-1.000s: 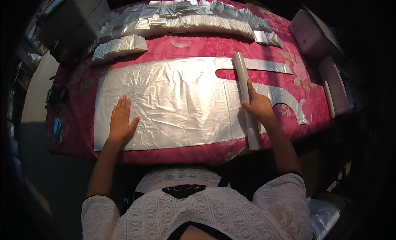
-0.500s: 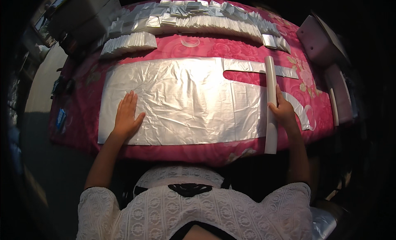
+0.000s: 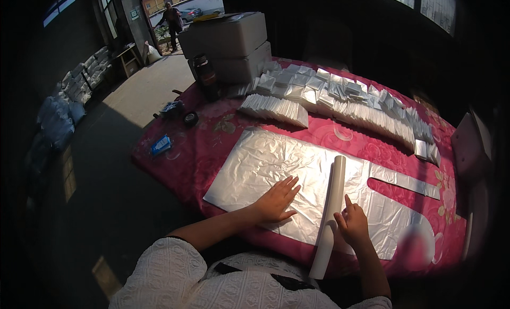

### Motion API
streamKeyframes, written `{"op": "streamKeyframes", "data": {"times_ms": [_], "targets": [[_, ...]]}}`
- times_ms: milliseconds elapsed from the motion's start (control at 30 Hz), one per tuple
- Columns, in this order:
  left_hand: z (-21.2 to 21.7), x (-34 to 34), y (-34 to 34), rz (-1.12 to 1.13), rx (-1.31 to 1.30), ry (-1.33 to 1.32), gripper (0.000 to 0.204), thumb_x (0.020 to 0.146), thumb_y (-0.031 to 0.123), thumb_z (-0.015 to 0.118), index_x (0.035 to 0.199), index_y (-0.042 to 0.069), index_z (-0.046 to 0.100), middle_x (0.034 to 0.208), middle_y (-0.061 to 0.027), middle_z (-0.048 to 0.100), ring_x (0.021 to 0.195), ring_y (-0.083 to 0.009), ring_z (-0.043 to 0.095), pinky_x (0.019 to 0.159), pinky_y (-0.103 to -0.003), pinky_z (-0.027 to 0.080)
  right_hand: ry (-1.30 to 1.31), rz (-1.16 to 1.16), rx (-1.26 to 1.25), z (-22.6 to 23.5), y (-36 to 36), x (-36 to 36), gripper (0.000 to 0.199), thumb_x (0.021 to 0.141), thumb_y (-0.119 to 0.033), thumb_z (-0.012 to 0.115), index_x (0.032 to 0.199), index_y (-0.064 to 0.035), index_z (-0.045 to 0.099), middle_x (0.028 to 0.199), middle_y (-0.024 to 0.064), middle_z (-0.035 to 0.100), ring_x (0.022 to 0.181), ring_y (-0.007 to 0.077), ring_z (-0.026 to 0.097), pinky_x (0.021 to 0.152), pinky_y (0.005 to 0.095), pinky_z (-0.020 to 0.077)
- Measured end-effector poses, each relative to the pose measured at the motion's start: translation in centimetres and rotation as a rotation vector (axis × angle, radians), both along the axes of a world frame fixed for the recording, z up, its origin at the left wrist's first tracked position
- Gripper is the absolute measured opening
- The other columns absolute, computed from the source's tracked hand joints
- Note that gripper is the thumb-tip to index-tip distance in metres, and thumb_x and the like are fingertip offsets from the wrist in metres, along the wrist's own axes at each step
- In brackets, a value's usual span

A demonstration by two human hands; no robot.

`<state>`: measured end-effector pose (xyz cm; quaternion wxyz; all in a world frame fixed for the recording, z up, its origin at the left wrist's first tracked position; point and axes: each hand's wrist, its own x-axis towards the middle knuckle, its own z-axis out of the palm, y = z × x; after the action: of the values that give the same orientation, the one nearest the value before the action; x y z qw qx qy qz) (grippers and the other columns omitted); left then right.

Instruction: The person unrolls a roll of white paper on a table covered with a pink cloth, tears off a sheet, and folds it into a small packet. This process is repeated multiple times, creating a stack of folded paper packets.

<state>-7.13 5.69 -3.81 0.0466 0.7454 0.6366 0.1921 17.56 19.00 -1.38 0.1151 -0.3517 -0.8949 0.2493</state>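
A large silvery plastic sheet (image 3: 265, 160) lies spread on the table, creased on its left part. At its right end a rounded slot is cut out between two strap-like strips. My left hand (image 3: 279, 201) rests flat on the sheet's near side, fingers spread. Across the sheet lies a long white tube (image 3: 332, 197), its near end jutting past the table edge. Just right of the tube is my right hand (image 3: 351, 221), index finger stretched out and thumb at the tube's side. I see no fingers wrapped around the tube.
Several rows of folded silvery packets (image 3: 372, 115) line the table's far side. Pale boxes (image 3: 228, 43) are stacked at the far left, a dark bottle (image 3: 204, 75) before them. A blue packet (image 3: 161, 145) lies at the left. A person (image 3: 172, 24) stands in the doorway.
The view has swung left, showing the doorway. The tube has moved leftward over the sheet, from across the straps to left of the slot. My right hand's fingers have loosened from it.
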Motion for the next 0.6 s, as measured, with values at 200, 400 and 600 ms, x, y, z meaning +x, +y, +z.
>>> {"op": "streamKeyframes", "data": {"times_ms": [200, 400, 600], "targets": [[0.1, 8.1, 2.8, -0.347, -0.024, -0.220, 0.078, 0.078, 0.030, 0.063, 0.135, -0.006, 0.024, 0.142, -0.0287, 0.014, 0.134, -0.0404, 0.014, 0.109, -0.045, 0.018, -0.044, -0.042, 0.191, 0.2, 1.8, 6.1, 0.057, 0.073, -0.016, 0.059, 0.122, 0.0089, 0.044, 0.134, 0.0290, 0.033, 0.126, 0.0433, 0.027, 0.106, 0.0459, 0.0218], [-1.4, 11.7, 5.7, -0.434, 0.019, -0.207, 0.079, 0.076, 0.031, 0.064, 0.135, -0.005, 0.026, 0.145, -0.0239, 0.012, 0.136, -0.0388, 0.009, 0.109, -0.047, 0.016, -0.207, -0.293, 0.337, -3.6, 7.3, 20.1, 0.054, 0.085, -0.018, 0.048, 0.135, 0.0005, 0.034, 0.142, 0.0173, 0.031, 0.130, 0.0297, 0.031, 0.108, 0.0391, 0.0223], [-0.6, 12.9, 5.6, -0.429, -0.029, -0.201, 0.072, 0.077, 0.032, 0.063, 0.130, -0.006, 0.033, 0.144, -0.0244, 0.017, 0.135, -0.0388, 0.012, 0.107, -0.051, 0.017, -0.133, -0.695, 0.350, -11.1, 13.9, 35.8, 0.045, 0.087, -0.012, 0.046, 0.129, 0.0030, 0.041, 0.136, 0.0196, 0.038, 0.125, 0.0317, 0.037, 0.106, 0.0371, 0.0262]]}}
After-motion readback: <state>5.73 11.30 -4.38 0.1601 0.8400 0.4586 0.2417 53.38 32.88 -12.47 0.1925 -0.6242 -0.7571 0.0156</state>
